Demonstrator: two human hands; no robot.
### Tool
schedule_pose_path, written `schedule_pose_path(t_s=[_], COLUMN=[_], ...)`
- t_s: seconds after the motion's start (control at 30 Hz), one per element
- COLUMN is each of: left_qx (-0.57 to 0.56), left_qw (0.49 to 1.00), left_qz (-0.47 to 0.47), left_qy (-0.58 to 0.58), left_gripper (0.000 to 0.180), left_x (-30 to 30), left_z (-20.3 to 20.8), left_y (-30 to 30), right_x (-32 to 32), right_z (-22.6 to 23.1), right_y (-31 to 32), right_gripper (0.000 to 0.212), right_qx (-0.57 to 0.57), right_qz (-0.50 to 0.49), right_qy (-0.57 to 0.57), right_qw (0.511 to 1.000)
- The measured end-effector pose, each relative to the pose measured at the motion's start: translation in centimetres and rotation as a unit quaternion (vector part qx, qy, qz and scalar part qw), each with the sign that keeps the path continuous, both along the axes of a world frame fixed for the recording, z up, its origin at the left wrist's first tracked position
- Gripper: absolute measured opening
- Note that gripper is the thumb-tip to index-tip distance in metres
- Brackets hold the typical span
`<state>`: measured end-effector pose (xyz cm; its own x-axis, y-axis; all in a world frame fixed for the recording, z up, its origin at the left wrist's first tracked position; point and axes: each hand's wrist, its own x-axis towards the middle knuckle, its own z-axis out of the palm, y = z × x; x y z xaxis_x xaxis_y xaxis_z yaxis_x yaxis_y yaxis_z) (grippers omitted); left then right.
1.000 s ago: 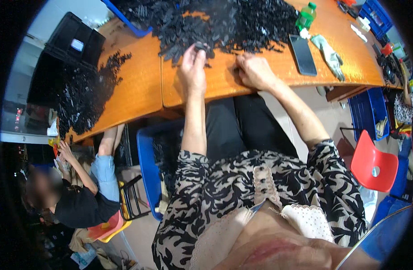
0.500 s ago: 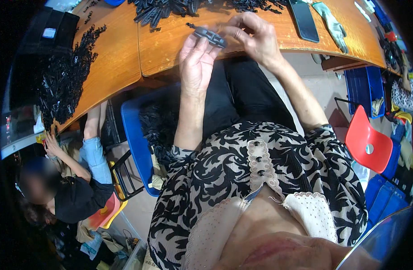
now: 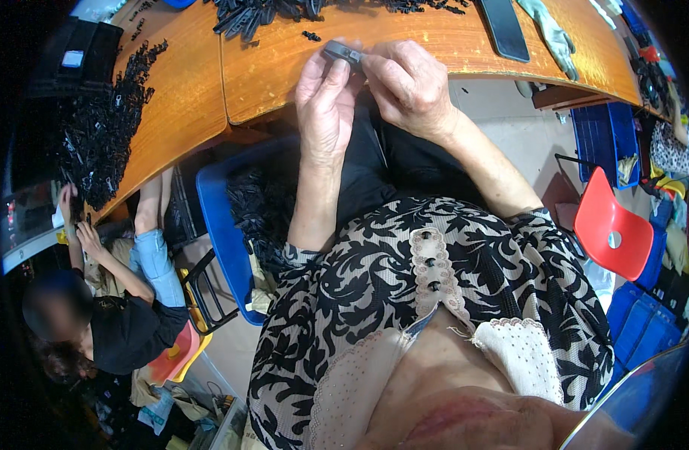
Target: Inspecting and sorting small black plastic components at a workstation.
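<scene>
Just over the table's near edge, my left hand (image 3: 325, 101) grips a small dark grey plastic part (image 3: 340, 52) between thumb and fingers. My right hand (image 3: 410, 84) is closed in a pinch against the part's right end. Its fingertips are partly hidden, so whether they also hold a smaller piece does not show. A tiny black piece (image 3: 310, 36) lies on the table just beyond the left hand. Farther back is a heap of black plastic parts (image 3: 265, 13).
A phone (image 3: 504, 31) and a pale work glove (image 3: 548, 37) lie right on the wooden table (image 3: 187, 90). Another black heap (image 3: 108, 127) covers its left end, where a co-worker (image 3: 127, 330) sits. A blue bin (image 3: 218, 225) stands by my left forearm; a red chair (image 3: 614, 232) is at right.
My right hand has come left and down onto the part, its fingers closing at the part's right end. The part has turned slightly in my left hand. The co-worker's hands have moved apart.
</scene>
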<state>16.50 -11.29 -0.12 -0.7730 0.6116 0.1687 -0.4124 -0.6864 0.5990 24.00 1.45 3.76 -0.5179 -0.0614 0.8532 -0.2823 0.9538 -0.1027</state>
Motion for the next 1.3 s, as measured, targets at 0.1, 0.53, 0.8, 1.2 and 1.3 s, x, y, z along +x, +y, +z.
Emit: schedule_pose_path(t_s=[0.1, 0.53, 0.8, 1.2, 1.3], left_qx=[-0.023, -0.171, -0.166, -0.175, -0.176], left_qw=[0.999, 0.982, 0.972, 0.959, 0.971], left_qz=[0.025, 0.079, -0.158, -0.219, -0.159], left_qy=[-0.009, 0.008, -0.047, 0.041, 0.033], left_gripper=[0.033, 0.030, 0.027, 0.040, 0.034], left_x=[0.7, 0.6, -0.2, -1.1, -1.5], left_z=[0.4, 0.5, 1.4, 1.0, 1.2], left_y=[0.1, -0.7, -2.5, -3.8, -4.5], right_x=[0.3, 1.1, 0.7, 0.5, -1.2], right_z=[0.2, 0.9, 2.6, 2.5, 1.3], right_y=[-0.2, 0.3, 1.6, 2.1, 1.8], right_gripper=[0.026, 0.025, 0.027, 0.032, 0.023], right_qx=[0.010, -0.150, -0.041, 0.038, -0.097], right_qz=[0.004, 0.030, 0.230, 0.212, 0.175], right_qy=[-0.018, -0.069, -0.121, -0.148, -0.137], right_qw=[1.000, 0.986, 0.965, 0.965, 0.970])
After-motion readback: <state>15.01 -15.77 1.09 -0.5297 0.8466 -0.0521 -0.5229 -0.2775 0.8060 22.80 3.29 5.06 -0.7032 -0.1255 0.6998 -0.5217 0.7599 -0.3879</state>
